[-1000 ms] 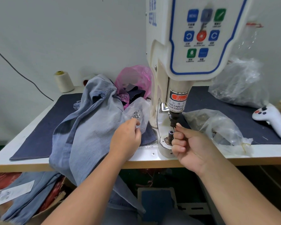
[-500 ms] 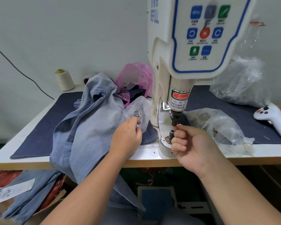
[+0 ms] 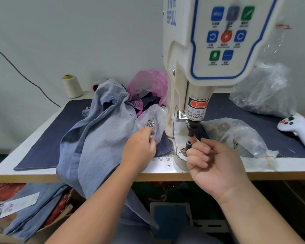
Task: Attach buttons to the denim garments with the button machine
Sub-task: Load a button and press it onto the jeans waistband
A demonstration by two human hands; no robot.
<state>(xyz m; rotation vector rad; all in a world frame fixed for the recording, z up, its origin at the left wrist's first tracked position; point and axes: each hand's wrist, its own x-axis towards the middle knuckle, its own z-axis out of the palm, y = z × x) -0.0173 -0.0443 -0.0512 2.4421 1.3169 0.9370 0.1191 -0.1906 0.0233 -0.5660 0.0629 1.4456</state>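
- A cone of cream thread (image 3: 72,86) stands at the table's far left corner, by the grey wall.
- A light denim garment (image 3: 99,138) lies heaped left of centre on the dark blue mat (image 3: 42,138), one end spilling over the front edge of the white table (image 3: 289,164); it is not yet under the machine.
- The left hand (image 3: 139,150), fingers curled, pinches at the mouth of a small clear bag of metal button parts (image 3: 152,120) resting on the denim, just left of the machine's column.
- The button machine (image 3: 209,50) rises at centre, its vertical punch (image 3: 192,129) directly above the lower die (image 3: 188,144).
- The right hand (image 3: 213,161), the nearer to the die, is curled with fingertips at the gap between punch and die; whether it pinches a button cannot be told.
- Judged next: the garment, to the left, must slide rightward across the mat onto the die.
- Clear plastic bags (image 3: 239,136) and a white handheld controller (image 3: 298,129) lie to the right.
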